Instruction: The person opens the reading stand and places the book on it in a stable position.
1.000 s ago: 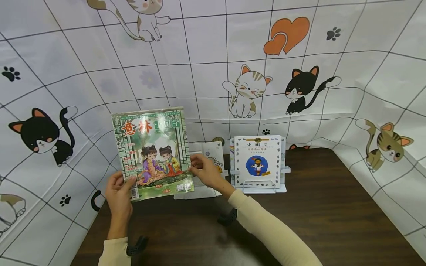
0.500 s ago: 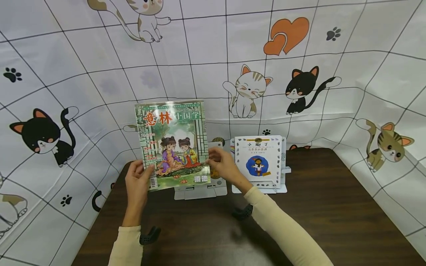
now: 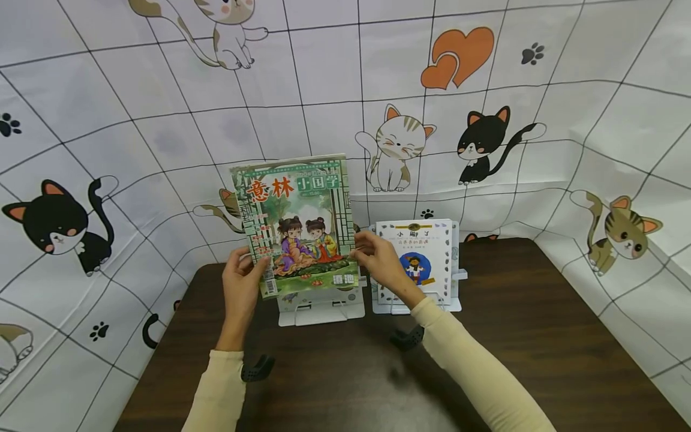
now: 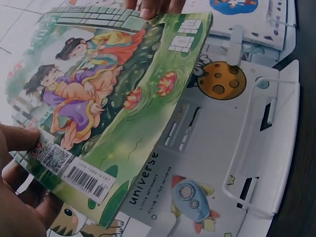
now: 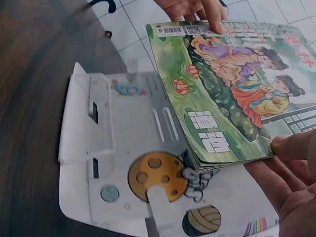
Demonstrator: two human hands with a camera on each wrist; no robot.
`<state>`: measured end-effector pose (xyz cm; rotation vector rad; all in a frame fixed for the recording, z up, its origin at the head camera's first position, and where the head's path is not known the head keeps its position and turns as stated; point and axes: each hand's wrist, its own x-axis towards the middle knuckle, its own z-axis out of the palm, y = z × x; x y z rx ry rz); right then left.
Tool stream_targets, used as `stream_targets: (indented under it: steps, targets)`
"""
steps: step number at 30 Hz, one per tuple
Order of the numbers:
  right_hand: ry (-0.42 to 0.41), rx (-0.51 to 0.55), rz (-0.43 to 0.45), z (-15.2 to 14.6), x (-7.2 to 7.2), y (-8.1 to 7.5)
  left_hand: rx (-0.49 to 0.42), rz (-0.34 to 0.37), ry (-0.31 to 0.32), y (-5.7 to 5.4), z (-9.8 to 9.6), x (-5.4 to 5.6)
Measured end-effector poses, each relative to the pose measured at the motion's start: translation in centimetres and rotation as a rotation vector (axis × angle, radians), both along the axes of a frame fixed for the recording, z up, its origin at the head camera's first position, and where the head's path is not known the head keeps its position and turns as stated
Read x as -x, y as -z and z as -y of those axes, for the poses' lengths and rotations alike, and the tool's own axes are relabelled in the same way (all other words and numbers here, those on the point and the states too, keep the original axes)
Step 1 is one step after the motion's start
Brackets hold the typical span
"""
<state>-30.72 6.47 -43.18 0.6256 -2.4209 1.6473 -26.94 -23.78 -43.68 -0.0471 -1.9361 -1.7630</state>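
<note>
A green magazine (image 3: 302,228) with two drawn children on its cover is held up, tilted slightly, in front of a white book stand (image 3: 321,313). My left hand (image 3: 243,288) grips its lower left edge, thumb on the cover near the barcode. My right hand (image 3: 384,264) pinches the right edge with thumb in front and fingers behind. In the left wrist view, the stand's printed back plate (image 4: 217,143) and wire holder (image 4: 232,173) show beyond the magazine's bottom edge, with a gap between. The right wrist view shows the magazine's pages (image 5: 195,160) above the stand.
To the right, a second stand (image 3: 455,303) bears a white picture book (image 3: 439,255) with a blue round picture. Both stands are on a dark wooden table (image 3: 513,336). A white cloth (image 3: 324,72) with printed cats hangs behind and at the sides.
Both hands have carried the magazine to the right and slightly up, from left of the near stand to in front of it. The second stand and its book stay put.
</note>
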Motion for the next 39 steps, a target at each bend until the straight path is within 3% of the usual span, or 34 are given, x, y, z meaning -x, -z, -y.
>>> stream_targets:
  steps: [4, 9, 17, 22, 39]
  targets:
    - [0.008, 0.003, -0.003, -0.3, 0.6, 0.2, 0.049, 0.037, -0.018, 0.0, -0.2, 0.5]
    - [0.063, -0.053, -0.069, -0.4, 1.2, 0.5, 0.08, 0.035, -0.03, 0.4, -0.3, 1.2]
    - [0.094, -0.074, -0.111, 0.0, 1.7, 1.3, 0.055, 0.029, -0.032, 1.5, 0.0, 2.3]
    - [0.096, -0.076, -0.15, 0.1, 2.1, 1.7, 0.062, 0.035, -0.069, 1.8, 0.2, 2.8]
    - [0.186, -0.102, -0.267, 0.5, 2.9, 2.5, 0.153, 0.061, -0.138, 3.0, 0.8, 3.0]
